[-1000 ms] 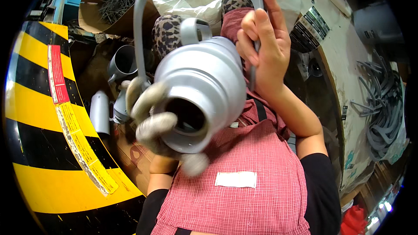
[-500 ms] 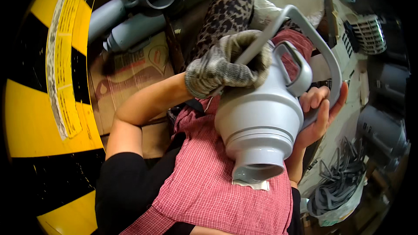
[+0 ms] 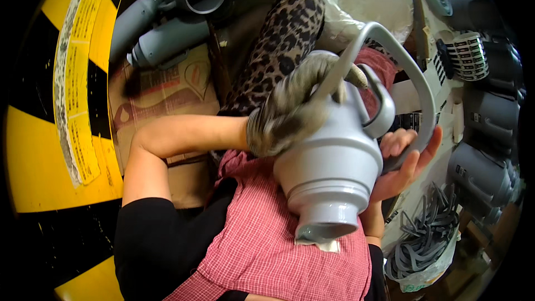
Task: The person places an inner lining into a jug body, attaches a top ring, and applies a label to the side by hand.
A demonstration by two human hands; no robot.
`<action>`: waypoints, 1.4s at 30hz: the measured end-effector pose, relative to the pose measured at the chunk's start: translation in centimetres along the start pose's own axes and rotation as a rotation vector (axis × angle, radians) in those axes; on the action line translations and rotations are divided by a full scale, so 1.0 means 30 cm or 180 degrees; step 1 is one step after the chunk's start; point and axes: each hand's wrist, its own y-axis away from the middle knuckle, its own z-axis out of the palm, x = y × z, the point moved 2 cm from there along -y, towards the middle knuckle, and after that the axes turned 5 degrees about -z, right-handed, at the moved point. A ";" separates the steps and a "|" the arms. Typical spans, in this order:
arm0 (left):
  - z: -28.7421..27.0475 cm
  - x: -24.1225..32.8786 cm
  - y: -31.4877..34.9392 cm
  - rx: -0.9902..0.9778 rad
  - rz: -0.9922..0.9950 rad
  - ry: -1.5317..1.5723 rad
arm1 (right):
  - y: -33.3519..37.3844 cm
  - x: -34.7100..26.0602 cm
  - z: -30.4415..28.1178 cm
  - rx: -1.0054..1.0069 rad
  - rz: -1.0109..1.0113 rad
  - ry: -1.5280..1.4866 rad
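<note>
A grey plastic thermos-flask casing (image 3: 329, 167) rests tilted against my red checked apron, its round open neck toward me. It has a fixed side grip (image 3: 384, 112) and a large hoop-shaped carrying handle (image 3: 426, 86). My left hand (image 3: 292, 108), in a striped knit glove and partly blurred, curls round the left arm of the hoop, close to the casing. My bare right hand (image 3: 407, 159) is closed round the hoop's right end, fingers inside and palm outside. The casing hides where the hoop meets it on the right.
Grey casings (image 3: 173, 39) lie on a cardboard box (image 3: 161, 95) at the far left, beside a yellow-black striped panel (image 3: 39, 156). On the right are a bag of grey handles (image 3: 423, 239), a white basket (image 3: 468, 56) and more grey casings (image 3: 482, 170). A plastic-covered seat (image 3: 373, 0) stands ahead.
My left hand has slid slightly down and left along the hoop, its fingertips now showing past the handle. The hoop's top has tipped lower, while my right hand keeps its hold.
</note>
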 end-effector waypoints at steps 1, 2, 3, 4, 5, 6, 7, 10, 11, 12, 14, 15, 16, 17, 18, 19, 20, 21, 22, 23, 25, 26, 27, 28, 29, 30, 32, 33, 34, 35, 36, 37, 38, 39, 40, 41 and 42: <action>0.003 -0.006 0.010 -0.0154 0.0084 -0.0280 | -0.007 -0.003 -0.005 0.0181 -0.0169 0.0032; 0.006 -0.015 0.014 -0.0202 0.0175 -0.0352 | -0.007 -0.015 -0.004 0.0110 -0.0521 0.0277; 0.004 -0.017 0.020 -0.0256 0.0229 -0.0405 | -0.015 -0.014 -0.007 0.0106 -0.0563 0.0299; 0.005 -0.020 0.021 -0.0297 0.0280 -0.0440 | -0.017 -0.016 -0.011 0.0178 -0.0681 0.0106; 0.004 -0.015 0.025 -0.0345 0.0356 -0.0473 | -0.022 -0.016 -0.012 0.0055 -0.0765 0.0159; 0.005 -0.010 0.023 -0.0384 0.0385 -0.0485 | -0.025 -0.010 -0.012 0.0003 -0.0682 0.0095; 0.005 0.000 0.022 -0.0333 0.0377 -0.0428 | -0.026 -0.007 -0.013 -0.0084 -0.0534 0.0051; 0.014 0.038 -0.002 -0.0344 0.0257 -0.0297 | -0.038 0.020 -0.011 0.0160 -0.0304 -0.0094; 0.022 0.054 -0.012 -0.0428 0.0075 -0.0090 | -0.053 0.038 -0.004 0.0114 -0.0142 -0.0707; 0.026 0.074 -0.020 -0.0416 -0.0214 0.0029 | -0.076 0.058 0.004 0.0062 -0.0127 -0.0527; 0.026 0.120 -0.070 -0.0696 -0.0048 0.0150 | -0.132 0.124 0.015 -0.0045 0.0527 -0.1273; 0.027 0.148 -0.093 -0.1096 0.0066 0.0207 | -0.191 0.169 0.032 -0.0375 0.0068 -0.0857; 0.025 0.175 -0.115 -0.1434 0.0193 0.0336 | -0.253 0.218 0.045 -0.0670 -0.0377 -0.0420; 0.008 0.203 -0.141 -0.1468 0.0220 0.0059 | -0.307 0.269 0.044 -0.1256 -0.0046 -0.0771; -0.018 0.229 -0.169 -0.1305 0.0133 -0.0159 | -0.348 0.321 0.034 -0.1706 0.0231 -0.1016; -0.052 0.255 -0.197 -0.0910 0.0205 -0.0310 | -0.384 0.395 0.025 -0.1732 0.0718 -0.0883; -0.084 0.274 -0.219 -0.0698 0.0152 -0.0233 | -0.407 0.452 0.019 -0.2166 0.1064 -0.0993; -0.114 0.283 -0.237 -0.0583 0.0160 -0.0336 | -0.413 0.501 0.004 -0.2011 0.1297 -0.0940; -0.155 0.289 -0.273 -0.0490 0.0221 -0.0608 | -0.404 0.543 -0.009 -0.2065 0.1575 -0.1026; -0.180 0.278 -0.294 -0.0457 0.0282 -0.1042 | -0.388 0.571 -0.028 -0.2043 0.1808 -0.1172; -0.233 0.226 -0.346 -0.0484 0.0528 -0.2478 | -0.325 0.597 -0.068 -0.1806 0.2213 -0.1651; -0.242 0.184 -0.348 -0.0719 0.0972 -0.3719 | -0.294 0.597 -0.089 -0.1649 0.2347 -0.1903; -0.242 0.130 -0.331 -0.0804 0.1620 -0.4761 | -0.266 0.584 -0.123 -0.1408 0.2390 -0.2161; -0.225 0.066 -0.280 -0.1178 0.2392 -0.5422 | -0.234 0.559 -0.163 -0.1124 0.2377 -0.2367; -0.210 0.008 -0.212 -0.1144 0.2550 -0.5352 | -0.206 0.527 -0.214 -0.0769 0.2288 -0.2425; -0.195 -0.038 -0.144 -0.0912 0.2102 -0.4467 | -0.173 0.480 -0.274 -0.0355 0.2136 -0.2366; -0.152 -0.173 0.008 -0.0529 -0.0063 -0.1470 | -0.081 0.356 -0.406 0.0500 0.1713 -0.2015; -0.133 -0.228 0.096 -0.0173 -0.0989 -0.1240 | -0.020 0.304 -0.435 0.0624 0.1794 -0.1995; -0.109 -0.291 0.128 -0.0087 -0.1577 -0.0876 | 0.019 0.247 -0.473 0.1104 0.1539 -0.1759; -0.086 -0.329 0.139 -0.0252 -0.1674 -0.0322 | 0.043 0.187 -0.507 0.1538 0.1251 -0.1503; -0.063 -0.358 0.130 -0.0424 -0.1736 0.0222 | 0.072 0.130 -0.523 0.1576 0.1232 -0.1456; -0.054 -0.381 0.084 -0.0382 -0.2088 0.0188 | 0.089 0.071 -0.532 0.1367 0.0989 -0.1146; -0.030 -0.376 0.022 -0.1128 -0.1042 -0.1796 | 0.100 0.015 -0.540 0.1119 0.0717 -0.0823; -0.007 -0.360 -0.037 -0.1421 -0.0026 -0.3348 | 0.097 -0.044 -0.552 0.0668 0.0351 -0.0577; 0.035 -0.377 -0.113 -0.1617 0.0234 -0.3208 | 0.101 -0.093 -0.561 0.0338 0.0061 -0.0526; 0.085 -0.389 -0.191 -0.1807 0.0503 -0.3078 | 0.100 -0.135 -0.583 0.0204 0.0097 -0.0481; 0.144 -0.404 -0.272 -0.2003 0.0769 -0.2948 | 0.101 -0.159 -0.603 0.0309 0.0106 -0.0664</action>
